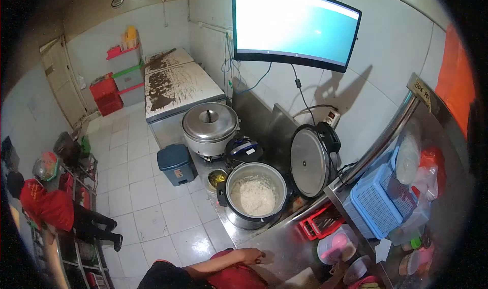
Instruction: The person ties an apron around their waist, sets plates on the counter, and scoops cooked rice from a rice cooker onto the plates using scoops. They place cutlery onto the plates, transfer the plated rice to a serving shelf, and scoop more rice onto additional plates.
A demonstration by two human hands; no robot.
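Observation:
My left hand point(252, 256) rests at the edge of the steel counter point(282, 253), its fingers loosely bent and apart, with nothing seen in them. Low in the view, my right hand point(337, 276) is dark and partly hidden beside a clear plastic tub point(357, 269); its grip cannot be made out. Just above it stands a tub with a pink scoop point(336, 241). A pale board point(301, 280) lies between my hands. Beyond the counter's edge, an open cooker point(256, 196) holds white rice, its lid point(309, 162) raised.
A lidded steel cooker point(209, 122), a small pot with yellow food point(217, 177) and a grey bin point(175, 163) stand ahead. At right are blue baskets point(378, 202) and a red basket point(321, 222). A screen point(297, 25) hangs above. A person in red point(49, 203) is at left.

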